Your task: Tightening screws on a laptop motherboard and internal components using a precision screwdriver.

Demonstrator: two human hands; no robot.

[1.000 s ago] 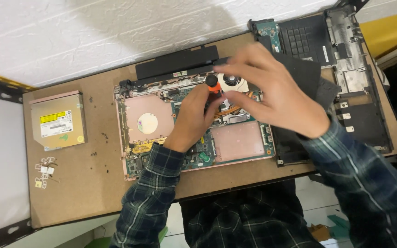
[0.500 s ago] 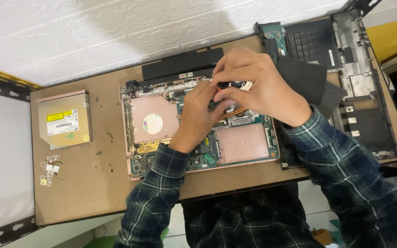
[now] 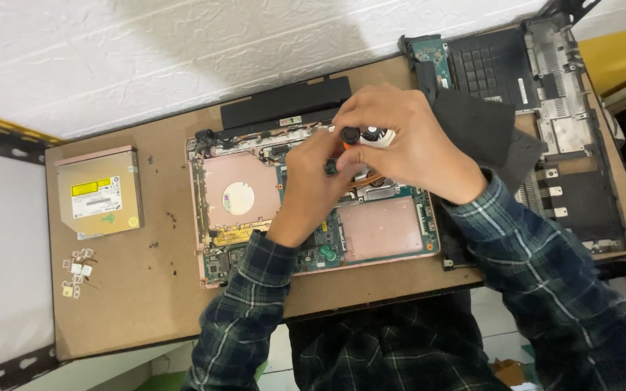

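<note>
Orange-handled screwdriver [image 3: 348, 139] stood upright at twelve o'clock of the laptop [image 3: 313, 210], right hand [image 3: 407, 145] gripping its top, left hand [image 3: 313, 181] pinching its shaft.

Two hands worked together: the left hand [image 3: 311, 190] and the right hand [image 3: 407, 145]. One screwdriver [image 3: 350, 137] stood between their fingers. One opened laptop base [image 3: 313, 210] lay beneath them. One optical drive [image 3: 100, 192] sat well left of the fingers, and one black bottom cover [image 3: 566, 137] lay right of them.
</note>
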